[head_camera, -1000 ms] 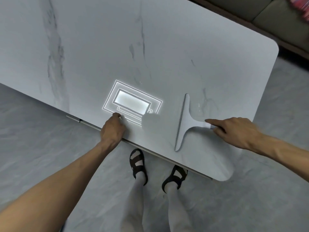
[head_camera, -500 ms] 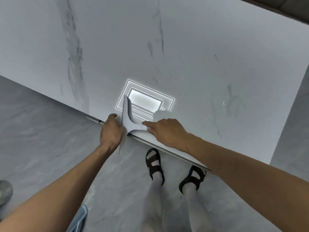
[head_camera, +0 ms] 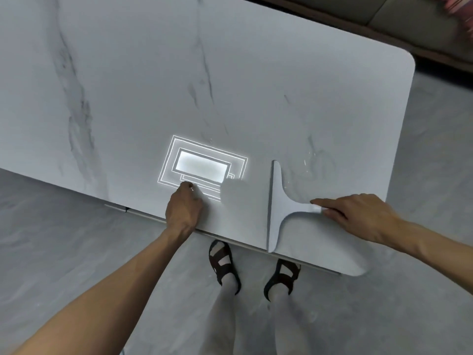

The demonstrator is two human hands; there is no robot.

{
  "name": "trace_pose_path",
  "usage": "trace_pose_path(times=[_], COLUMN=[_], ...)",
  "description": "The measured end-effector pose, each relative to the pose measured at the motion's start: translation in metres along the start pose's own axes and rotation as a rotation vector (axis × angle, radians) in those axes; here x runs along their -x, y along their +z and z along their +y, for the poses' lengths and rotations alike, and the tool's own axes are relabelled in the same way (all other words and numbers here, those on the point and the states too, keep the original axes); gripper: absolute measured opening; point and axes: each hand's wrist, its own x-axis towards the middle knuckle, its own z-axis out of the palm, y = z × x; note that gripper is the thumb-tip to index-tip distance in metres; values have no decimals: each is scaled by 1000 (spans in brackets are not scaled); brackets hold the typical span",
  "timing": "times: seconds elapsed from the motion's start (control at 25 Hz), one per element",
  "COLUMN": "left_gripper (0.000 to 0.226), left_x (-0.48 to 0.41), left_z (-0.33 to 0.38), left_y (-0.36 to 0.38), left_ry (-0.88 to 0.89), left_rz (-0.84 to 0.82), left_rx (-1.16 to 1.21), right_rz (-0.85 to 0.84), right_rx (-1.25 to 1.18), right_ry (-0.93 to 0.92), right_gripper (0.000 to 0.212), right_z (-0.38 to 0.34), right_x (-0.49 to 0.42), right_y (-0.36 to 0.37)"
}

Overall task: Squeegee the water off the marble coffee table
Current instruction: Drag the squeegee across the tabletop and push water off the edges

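Observation:
The white marble coffee table [head_camera: 230,73] with grey veins fills the upper part of the view. A white squeegee [head_camera: 277,208] lies flat on it near the front right corner, its blade running from the front edge away from me. My right hand [head_camera: 355,215] grips the squeegee's handle, index finger stretched along it. A few water droplets [head_camera: 311,157] glint just right of the blade's far end. My left hand [head_camera: 183,207] rests on the table's front edge, fingers bent down onto the top.
A ceiling light's bright reflection [head_camera: 202,166] lies on the tabletop between my hands. My sandalled feet [head_camera: 224,262] stand on the grey floor under the front edge. A sofa [head_camera: 409,19] sits beyond the far right corner.
My right hand has carried the squeegee from beside my left hand back to the right part of the table. The left hand has stayed on the front edge.

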Motion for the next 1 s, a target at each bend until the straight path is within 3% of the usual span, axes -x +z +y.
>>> trace_pose_path(times=[0.24, 0.4, 0.8, 1.0], left_gripper=[44, 46, 35, 27], left_x=[-13, -27, 6, 60], left_z=[-21, -39, 29, 81], left_y=[-32, -46, 33, 92], left_ry=[-174, -168, 110, 274], left_rz=[82, 118, 27, -21], left_rx=[132, 90, 22, -79], right_rz=[77, 139, 223, 217], right_rx=[-26, -42, -317, -322], right_ry=[-378, -351, 85, 180], right_gripper=[40, 38, 37, 37], right_z=[-143, -180, -30, 55], right_x=[-112, -167, -82, -20], right_y=[-16, -35, 5, 36])
